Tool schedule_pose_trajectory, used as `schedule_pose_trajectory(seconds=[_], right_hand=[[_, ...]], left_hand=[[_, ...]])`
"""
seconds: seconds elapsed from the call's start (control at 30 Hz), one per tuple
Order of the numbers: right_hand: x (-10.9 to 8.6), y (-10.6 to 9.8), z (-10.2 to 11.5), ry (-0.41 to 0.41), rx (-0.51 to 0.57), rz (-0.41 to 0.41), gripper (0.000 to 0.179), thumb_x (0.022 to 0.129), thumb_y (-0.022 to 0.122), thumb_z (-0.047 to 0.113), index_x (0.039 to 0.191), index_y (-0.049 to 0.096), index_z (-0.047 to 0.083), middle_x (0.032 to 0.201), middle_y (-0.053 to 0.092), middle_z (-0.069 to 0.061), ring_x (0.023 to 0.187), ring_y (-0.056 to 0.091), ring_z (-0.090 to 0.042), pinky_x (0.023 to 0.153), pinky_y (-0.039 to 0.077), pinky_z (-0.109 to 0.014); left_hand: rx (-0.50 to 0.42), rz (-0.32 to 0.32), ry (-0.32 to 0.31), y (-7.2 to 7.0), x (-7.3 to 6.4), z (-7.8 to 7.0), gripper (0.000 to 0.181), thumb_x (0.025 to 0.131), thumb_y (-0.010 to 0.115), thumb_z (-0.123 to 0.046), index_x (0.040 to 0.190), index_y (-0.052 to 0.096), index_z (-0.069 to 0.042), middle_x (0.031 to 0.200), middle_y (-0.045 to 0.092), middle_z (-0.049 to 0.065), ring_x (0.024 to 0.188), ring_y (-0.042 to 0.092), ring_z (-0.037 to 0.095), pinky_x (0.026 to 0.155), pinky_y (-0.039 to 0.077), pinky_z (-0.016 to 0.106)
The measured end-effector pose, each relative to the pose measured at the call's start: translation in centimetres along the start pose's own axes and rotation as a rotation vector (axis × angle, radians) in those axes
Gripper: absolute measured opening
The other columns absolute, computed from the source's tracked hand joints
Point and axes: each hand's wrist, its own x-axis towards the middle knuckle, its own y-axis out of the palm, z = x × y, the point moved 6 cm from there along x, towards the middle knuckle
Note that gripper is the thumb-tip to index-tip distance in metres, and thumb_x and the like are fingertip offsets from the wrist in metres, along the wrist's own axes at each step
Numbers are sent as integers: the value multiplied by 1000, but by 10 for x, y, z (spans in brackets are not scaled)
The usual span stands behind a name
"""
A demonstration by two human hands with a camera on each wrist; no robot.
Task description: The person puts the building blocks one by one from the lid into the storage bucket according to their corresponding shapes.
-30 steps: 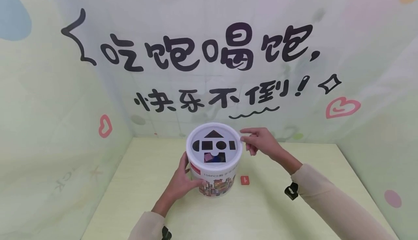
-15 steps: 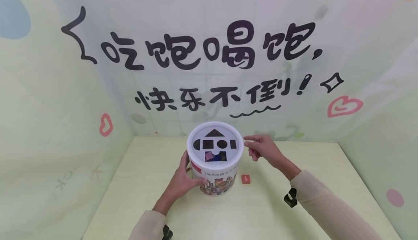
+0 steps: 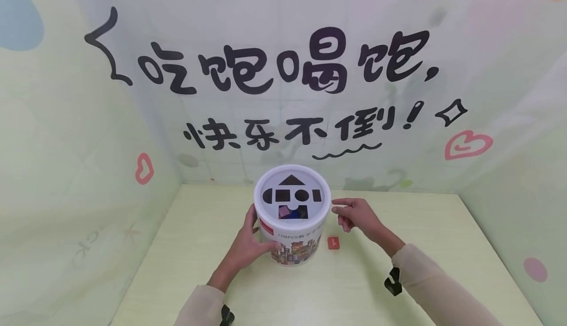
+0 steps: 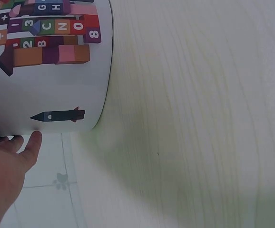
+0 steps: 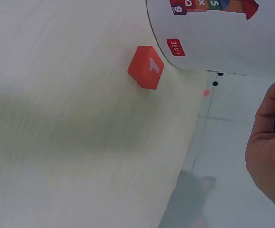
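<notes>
A white bucket of toy blocks [image 3: 296,252] with printed block pictures stands upright on the table. Its white lid [image 3: 268,213] has shaped cut-outs, and coloured blocks show inside through the lowest one. My left hand [image 3: 246,245] holds the bucket's left side, thumb across the front and fingers round behind. The right hand [image 3: 361,219] is at the bucket's right, index finger and thumb tips right at the side below the lid rim, other fingers bent loosely. A red block [image 3: 333,243] with a white mark lies on the table between bucket and right forearm; the right wrist view shows it near the bucket's base.
The pale wooden table [image 3: 199,217] runs back to a printed cloth wall [image 3: 230,168] with large dark characters, close behind the bucket. Cloth walls also stand at the left and right sides. A black strap piece [image 3: 393,281] hangs below the right sleeve.
My right hand has moved down along the bucket's right side, from the lid rim to just below it. The left hand keeps its hold, and the red block stays on the table.
</notes>
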Motion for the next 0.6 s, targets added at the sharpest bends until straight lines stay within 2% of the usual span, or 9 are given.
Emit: schedule_pose_trajectory(seconds=[0.27, 0.6], right_hand=[[-5, 4, -30, 47, 2, -3, 47, 93, 65, 20, 131, 56, -7, 61, 60, -5, 48, 52, -13, 50, 51, -24], [-7, 14, -62, 90, 2, -12, 46, 92, 66, 20, 127, 58, -7, 60, 60, -4, 48, 52, -11, 49, 50, -24]], left_hand=[[-11, -4, -15, 1, 0, 1, 120, 70, 89, -25, 157, 6, -18, 160, 23, 10, 147, 22, 33, 112, 33, 57], [-18, -4, -7, 1, 0, 1, 119, 70, 89, -23, 157, 7, -19, 160, 23, 9, 146, 22, 33, 111, 34, 58]])
